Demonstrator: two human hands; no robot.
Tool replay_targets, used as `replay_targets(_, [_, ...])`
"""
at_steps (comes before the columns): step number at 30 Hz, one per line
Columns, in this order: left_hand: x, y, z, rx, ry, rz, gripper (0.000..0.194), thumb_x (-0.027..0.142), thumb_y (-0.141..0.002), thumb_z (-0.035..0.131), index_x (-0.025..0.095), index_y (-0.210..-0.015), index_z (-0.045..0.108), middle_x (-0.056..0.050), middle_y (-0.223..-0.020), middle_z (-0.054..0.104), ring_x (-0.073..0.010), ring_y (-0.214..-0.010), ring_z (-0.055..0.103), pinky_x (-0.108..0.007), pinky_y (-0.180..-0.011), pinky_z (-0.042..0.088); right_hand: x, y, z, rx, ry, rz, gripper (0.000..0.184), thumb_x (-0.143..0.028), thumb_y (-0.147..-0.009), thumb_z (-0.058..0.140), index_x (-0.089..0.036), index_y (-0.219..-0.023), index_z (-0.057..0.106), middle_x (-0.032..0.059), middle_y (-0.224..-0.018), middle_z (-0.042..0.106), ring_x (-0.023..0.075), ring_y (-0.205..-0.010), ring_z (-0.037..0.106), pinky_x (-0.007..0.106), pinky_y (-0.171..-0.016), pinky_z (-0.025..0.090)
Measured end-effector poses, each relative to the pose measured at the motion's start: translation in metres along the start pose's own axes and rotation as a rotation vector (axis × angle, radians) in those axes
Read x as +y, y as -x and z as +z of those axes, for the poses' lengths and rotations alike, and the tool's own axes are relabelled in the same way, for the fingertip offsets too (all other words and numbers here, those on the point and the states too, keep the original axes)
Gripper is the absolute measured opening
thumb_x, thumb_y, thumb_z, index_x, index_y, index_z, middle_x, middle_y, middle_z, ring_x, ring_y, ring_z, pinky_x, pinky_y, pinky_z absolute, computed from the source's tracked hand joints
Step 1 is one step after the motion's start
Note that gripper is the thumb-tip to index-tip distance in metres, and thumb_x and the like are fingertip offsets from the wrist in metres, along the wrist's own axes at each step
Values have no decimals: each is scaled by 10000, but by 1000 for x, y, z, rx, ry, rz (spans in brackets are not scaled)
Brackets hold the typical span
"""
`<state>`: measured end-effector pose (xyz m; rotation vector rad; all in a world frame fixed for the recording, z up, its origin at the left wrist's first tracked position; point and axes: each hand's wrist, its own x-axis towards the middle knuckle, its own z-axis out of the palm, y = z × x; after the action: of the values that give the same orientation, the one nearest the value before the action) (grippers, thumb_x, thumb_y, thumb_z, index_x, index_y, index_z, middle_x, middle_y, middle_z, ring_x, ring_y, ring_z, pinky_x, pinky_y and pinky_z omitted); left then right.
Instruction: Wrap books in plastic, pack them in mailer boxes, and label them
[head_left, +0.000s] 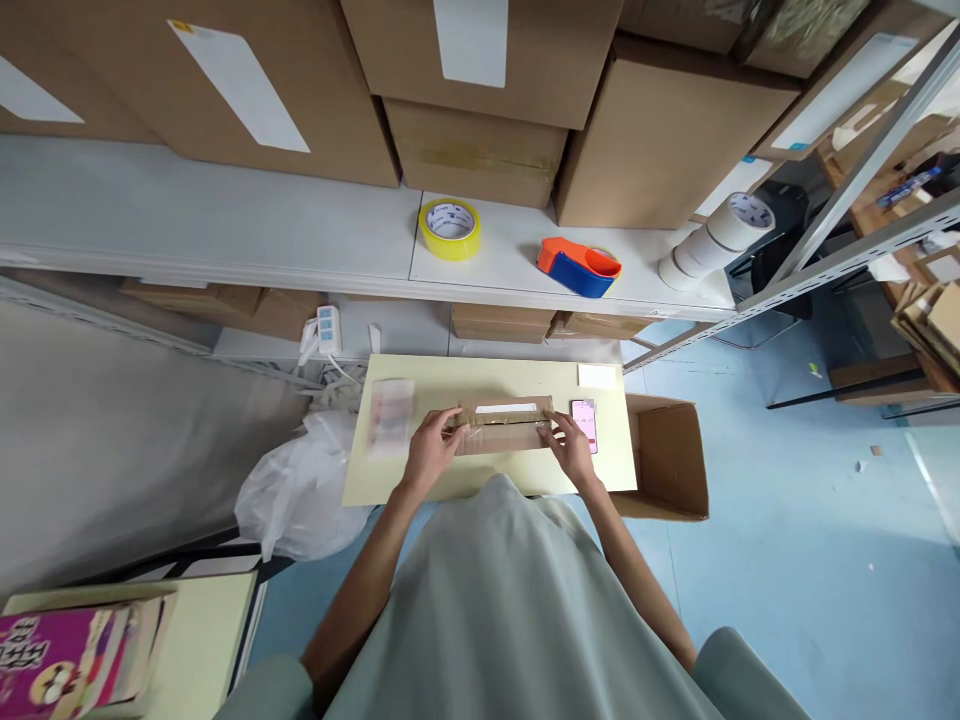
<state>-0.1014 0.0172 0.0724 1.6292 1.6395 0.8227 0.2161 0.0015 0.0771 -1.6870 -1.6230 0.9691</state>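
Midway along the table (pixel 487 376), bare top behind it and a phone (pixel 584 426) near its right end, lies a box (pixel 501 438), long axis left to right, parallel to the far edge. Brown and glossily taped, it bears a white strip (pixel 506 408). Left hand (pixel 436 446) and right hand (pixel 571 451) each grip an end.

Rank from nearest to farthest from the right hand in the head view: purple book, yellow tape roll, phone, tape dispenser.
1. Phone, beside the right hand on the table.
2. Tape dispenser, ahead on the shelf.
3. Yellow tape roll, same shelf, farther left.
4. Purple book, at the far lower left.
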Motion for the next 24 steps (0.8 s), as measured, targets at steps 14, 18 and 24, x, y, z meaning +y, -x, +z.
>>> replay_targets(14, [2,16,19,45,-232,-66,508,403,-931,756,236,-1400,660,-115,-1168,735,-277,-902,758,-363,-803,605,-6,15,8,26,138,30,567,-454,-1031,598,-270,-1565,549,119,-1258,715,242,-901,753,426,-801,691])
replay_targets(18, [6,18,19,28,-351,-16,514,374,-974,703,217,-1458,633,-133,-1169,724,-311,-1009,743,-352,-788,591,-6,16,7,2,216,11,560,-429,-1044,589,-280,-1582,548,117,-1256,701,243,-884,766,408,-789,679])
replay_targets(24, [10,18,9,-22,-221,55,373,478,-1018,662,258,-1311,734,-107,-1166,717,-276,-1005,744,-381,-876,627,-1,15,6,13,209,-30,445,-456,-1074,562,-303,-1476,675,119,-1357,681,225,-855,774,413,-807,678])
